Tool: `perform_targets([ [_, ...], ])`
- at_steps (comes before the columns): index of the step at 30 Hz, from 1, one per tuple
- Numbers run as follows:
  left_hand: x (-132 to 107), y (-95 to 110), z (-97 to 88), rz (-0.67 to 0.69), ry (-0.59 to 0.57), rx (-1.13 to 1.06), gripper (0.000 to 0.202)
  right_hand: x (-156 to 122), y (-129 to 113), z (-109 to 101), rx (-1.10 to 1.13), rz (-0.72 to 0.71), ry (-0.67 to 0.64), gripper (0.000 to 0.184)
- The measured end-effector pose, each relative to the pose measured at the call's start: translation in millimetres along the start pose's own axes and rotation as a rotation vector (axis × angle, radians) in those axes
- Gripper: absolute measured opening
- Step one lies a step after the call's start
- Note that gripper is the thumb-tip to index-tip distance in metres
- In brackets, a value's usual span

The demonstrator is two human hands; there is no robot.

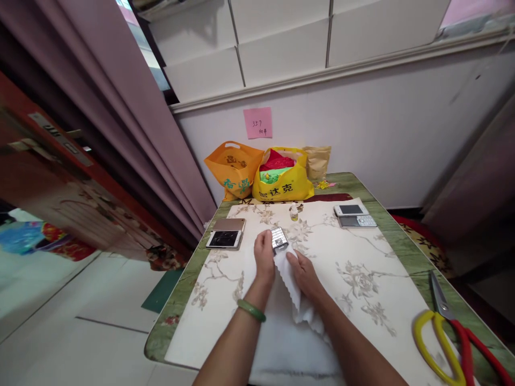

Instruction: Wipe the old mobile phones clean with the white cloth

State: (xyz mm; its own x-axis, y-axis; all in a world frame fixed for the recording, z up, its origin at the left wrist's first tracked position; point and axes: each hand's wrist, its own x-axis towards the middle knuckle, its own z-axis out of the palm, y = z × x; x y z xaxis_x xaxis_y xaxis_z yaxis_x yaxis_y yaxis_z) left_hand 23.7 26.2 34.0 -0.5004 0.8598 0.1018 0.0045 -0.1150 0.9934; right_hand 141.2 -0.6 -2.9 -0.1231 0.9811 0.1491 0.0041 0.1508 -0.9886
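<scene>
My left hand (pixel 264 254) is closed around the left side of a keypad mobile phone (pixel 278 236), whose silver keys face up. In my right hand (pixel 302 271) a white cloth (pixel 287 273) with a scalloped edge is pinched against the phone's lower end. The cloth hangs down towards me, partly hidden by my right forearm. Beyond my hands a small bottle (pixel 294 214) with a white top stands on the floral sheet (pixel 362 321).
Two smartphones, one with a dark screen (pixel 225 238), lie at the left edge. Two more phones (pixel 354 214) lie at the right. Large scissors (pixel 440 313) with yellow and red handles rest at the near right. An orange bag (pixel 235 166) and a stuffed yellow bag (pixel 284 187) stand at the back.
</scene>
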Motion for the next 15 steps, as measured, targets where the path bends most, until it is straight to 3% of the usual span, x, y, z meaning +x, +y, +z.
perform_targets([
  [3, 19, 21, -20.4, -0.163, -0.322, 0.102, 0.040, -2, -5, -2, 0.086, 0.051, -0.042, 0.037],
  [6, 27, 38, -41.6, -0.212, -0.483, 0.165, 0.034, -2, -10, -2, 0.197, 0.123, -0.009, 0.037],
  [11, 6, 50, -62.4, -0.341, -0.746, 0.187, 0.035, 1, -13, -2, 0.381, 0.256, 0.115, 0.035],
  [15, -15, 52, -58.9, -0.387, -1.026, 0.340, 0.022, 5, -11, -2, 0.511, 0.330, 0.168, 0.035],
])
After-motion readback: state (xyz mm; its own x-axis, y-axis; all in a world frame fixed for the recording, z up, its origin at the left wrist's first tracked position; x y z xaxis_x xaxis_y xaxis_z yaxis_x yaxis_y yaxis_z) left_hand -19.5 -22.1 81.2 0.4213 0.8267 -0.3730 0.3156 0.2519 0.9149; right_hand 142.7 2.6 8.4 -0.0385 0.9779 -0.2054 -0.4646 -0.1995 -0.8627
